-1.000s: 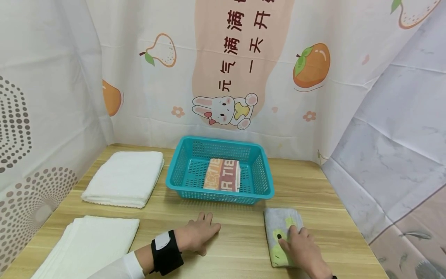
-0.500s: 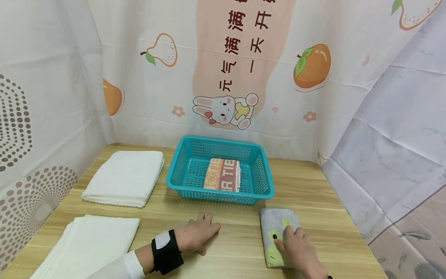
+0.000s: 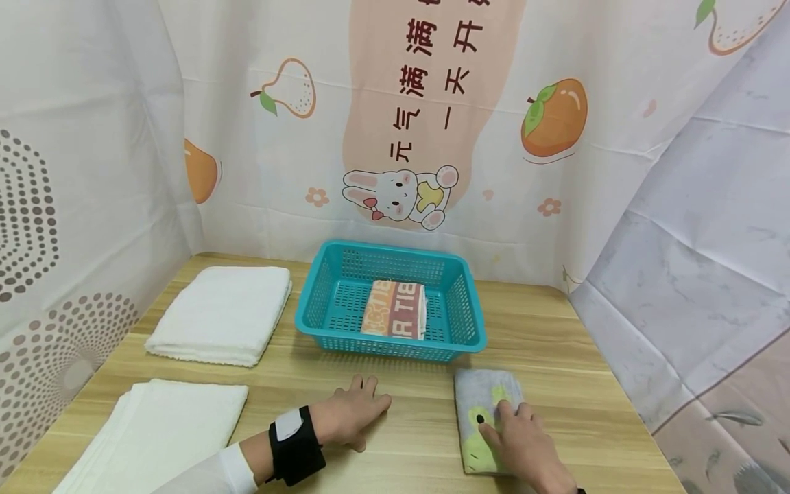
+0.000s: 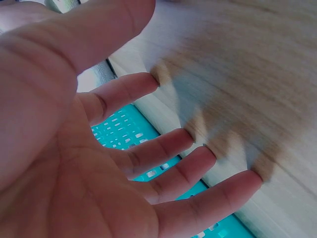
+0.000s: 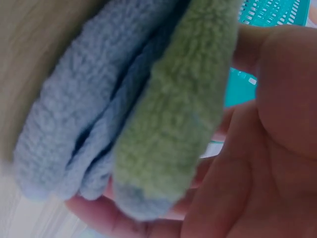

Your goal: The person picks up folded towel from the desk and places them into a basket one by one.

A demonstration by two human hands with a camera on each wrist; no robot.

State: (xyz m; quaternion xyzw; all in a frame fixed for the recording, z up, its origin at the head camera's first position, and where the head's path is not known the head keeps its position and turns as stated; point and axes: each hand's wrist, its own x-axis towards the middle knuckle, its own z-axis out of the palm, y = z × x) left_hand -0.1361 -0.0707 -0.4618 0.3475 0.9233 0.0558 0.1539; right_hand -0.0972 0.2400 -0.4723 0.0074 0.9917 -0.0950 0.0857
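A small folded grey towel (image 3: 475,391) with a green and yellow animal patch lies on the table's right side. My right hand (image 3: 521,439) rests on its right part, thumb and forefinger spread over the top. In the right wrist view the folded layers of this towel (image 5: 168,109) show close up, with a finger (image 5: 109,215) along its edge. My left hand (image 3: 352,412) stays near the table's middle, palm down and holding nothing. The left wrist view shows its spread fingers (image 4: 178,176) with their tips at the tabletop.
A turquoise plastic basket (image 3: 395,348) stands at the back centre, holding a folded orange and mauve towel (image 3: 395,310). Two folded white towels lie at the left, one farther back (image 3: 222,312) and one nearer (image 3: 166,425). A printed curtain (image 3: 259,165) hangs behind the table.
My right hand and the grey towel beneath it have slid a little to the left across the table. The left hand has stayed in place.
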